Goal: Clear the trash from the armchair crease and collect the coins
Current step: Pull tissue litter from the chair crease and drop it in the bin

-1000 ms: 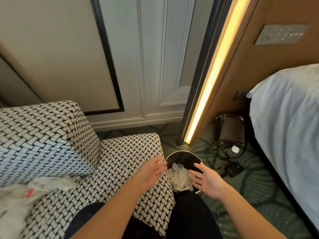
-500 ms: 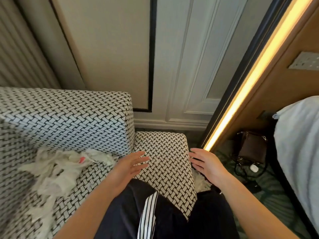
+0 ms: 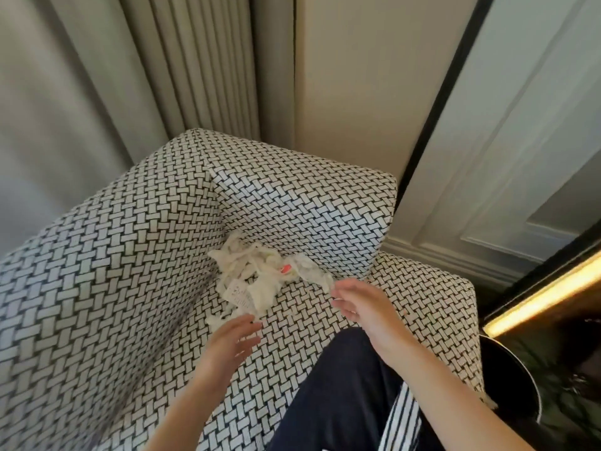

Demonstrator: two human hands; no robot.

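Woven armchair [image 3: 130,288]: paper trash [image 3: 257,278] lies in the far crease beyond your hands. Your right hand [image 3: 361,307], fingers loosely bent and empty, is nearer, at its right tail; your left hand [image 3: 232,343] is spread wide.

I see soft, even light over the whole scene, with a warm light strip [image 3: 533,302] glaring at the right edge. The left hand [image 3: 232,341] is smeared by motion blur, and straight lines bow towards the wide-angle corners.
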